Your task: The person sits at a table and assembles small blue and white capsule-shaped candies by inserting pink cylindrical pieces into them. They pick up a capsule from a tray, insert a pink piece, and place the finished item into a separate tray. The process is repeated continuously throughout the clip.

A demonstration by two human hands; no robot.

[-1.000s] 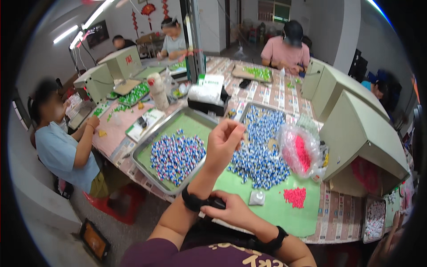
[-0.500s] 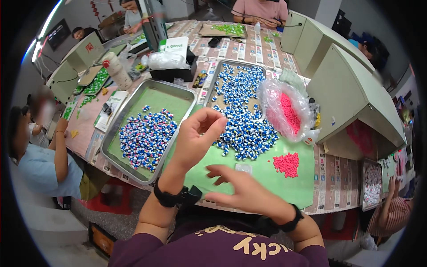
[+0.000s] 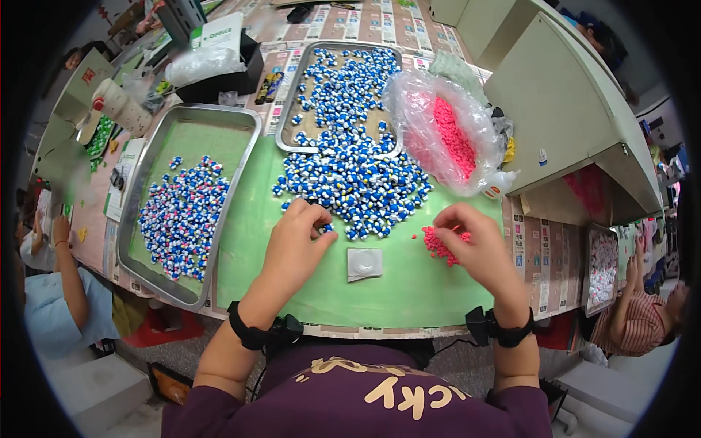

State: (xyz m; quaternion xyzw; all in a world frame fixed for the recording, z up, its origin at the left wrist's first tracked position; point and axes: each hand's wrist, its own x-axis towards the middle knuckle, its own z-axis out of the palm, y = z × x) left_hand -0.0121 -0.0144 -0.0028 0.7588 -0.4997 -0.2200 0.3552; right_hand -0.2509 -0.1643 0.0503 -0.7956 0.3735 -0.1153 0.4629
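My left hand is at the near left edge of a heap of small blue-and-white pieces, its thumb and forefinger closed round one of them. Over a small pile of pink bits my right hand curls, fingertips pinched down among them. Whether a bit is between those fingertips is hidden. Between my hands lies a small whitish square pad with a round mark, flat on the green mat.
A metal tray at left holds blue, white and pink pieces. Behind the heap lies another metal tray. A clear plastic bag of pink bits and a small white bottle stand right, beside a beige metal hood.
Both hands have moved apart: the left down to the blue-and-white heap, the right over to the pink pile. The square pad now shows fully. The head view has tilted downward.
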